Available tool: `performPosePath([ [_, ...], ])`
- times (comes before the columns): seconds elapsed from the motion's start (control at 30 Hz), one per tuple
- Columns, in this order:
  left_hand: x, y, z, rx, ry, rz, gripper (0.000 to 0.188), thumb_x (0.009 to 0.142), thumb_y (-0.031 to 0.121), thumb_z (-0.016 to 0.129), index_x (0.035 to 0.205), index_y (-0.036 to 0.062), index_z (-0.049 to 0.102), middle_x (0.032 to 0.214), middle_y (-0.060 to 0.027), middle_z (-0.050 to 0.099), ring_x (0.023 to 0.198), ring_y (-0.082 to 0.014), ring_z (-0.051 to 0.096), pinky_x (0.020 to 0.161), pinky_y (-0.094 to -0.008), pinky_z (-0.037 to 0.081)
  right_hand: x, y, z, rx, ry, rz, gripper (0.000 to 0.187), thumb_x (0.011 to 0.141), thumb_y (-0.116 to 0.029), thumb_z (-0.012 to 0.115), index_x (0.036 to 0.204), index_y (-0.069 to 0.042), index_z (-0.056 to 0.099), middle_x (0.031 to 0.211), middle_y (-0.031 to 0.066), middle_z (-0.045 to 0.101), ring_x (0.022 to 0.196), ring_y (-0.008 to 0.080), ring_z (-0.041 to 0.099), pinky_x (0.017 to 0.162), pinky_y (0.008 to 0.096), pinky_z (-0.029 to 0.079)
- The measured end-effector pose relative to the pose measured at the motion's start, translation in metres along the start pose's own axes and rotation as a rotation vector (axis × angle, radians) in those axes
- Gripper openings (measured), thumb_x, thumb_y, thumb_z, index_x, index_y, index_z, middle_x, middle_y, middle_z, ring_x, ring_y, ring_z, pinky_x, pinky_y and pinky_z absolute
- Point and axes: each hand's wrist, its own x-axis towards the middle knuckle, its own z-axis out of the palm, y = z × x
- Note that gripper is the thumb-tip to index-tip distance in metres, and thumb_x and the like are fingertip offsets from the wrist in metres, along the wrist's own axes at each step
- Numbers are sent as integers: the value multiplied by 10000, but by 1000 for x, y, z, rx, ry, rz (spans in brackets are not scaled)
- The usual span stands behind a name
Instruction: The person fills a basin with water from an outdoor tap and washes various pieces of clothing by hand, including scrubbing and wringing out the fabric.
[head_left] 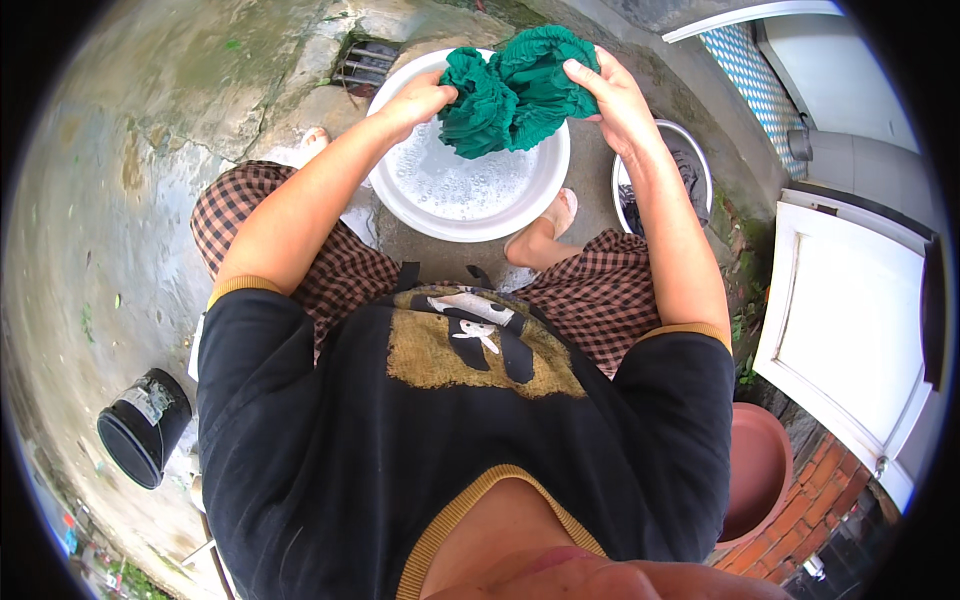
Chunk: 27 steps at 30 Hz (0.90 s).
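A crumpled green piece of cloth [520, 92], perhaps a garment, is held up between my two hands. My left hand [420, 103] pinches its left edge, fingers closed. On the other side my right hand [615, 95] grips the bunched fabric, thumb laid on top and the other fingers partly hidden behind it. Below the cloth stands a white basin [470, 228] of sudsy water. The cloth hides the basin's far right part.
Right of the basin sits a metal-rimmed bowl [617, 190] with dark cloth [690, 172] in it. A floor drain [367, 66] lies beyond at left. Behind are a black bucket [146, 428] at left, a reddish tub [757, 475] and a white door [845, 300] at right.
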Motion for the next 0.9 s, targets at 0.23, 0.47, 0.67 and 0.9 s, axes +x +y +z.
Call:
performPosePath([
  [0.23, 20, -12, -20, 487, 72, 425, 610, 863, 379, 570, 1344, 34, 425, 1341, -168, 472, 1233, -245, 464, 1024, -327, 361, -4, -22, 5, 199, 60, -70, 335, 885, -155, 581, 1184, -8, 555, 1064, 68, 642, 967, 140, 614, 837, 284, 498],
  [0.47, 15, -6, 18, -318, -17, 219, 593, 788, 303, 684, 1293, 67, 482, 1208, -139, 565, 1155, -282, 509, 956, -454, 404, -13, -37, 7, 453, -153, -211, 519, 828, -161, 600, 1287, 25, 443, 1201, 142, 567, 1083, 240, 572, 953, 361, 452],
  [0.67, 39, -18, 6, -643, 161, 123, 391, 852, 126, 603, 1214, 35, 488, 1058, -132, 622, 917, -237, 638, 740, -423, 566, 17, 38, -70, -700, 360, -172, 460, 789, -359, 676, 1127, -55, 603, 923, 111, 684, 871, 181, 654, 786, 307, 505],
  [0.9, 50, -109, 31, 692, 436, 79, 528, 835, 170, 579, 1322, 260, 398, 1369, -171, 360, 1214, -399, 402, 963, -498, 381, 17, 142, 0, -1251, 340, 417, 409, 829, -495, 543, 1129, -231, 628, 1019, 100, 663, 1081, 286, 568, 938, 466, 399],
])
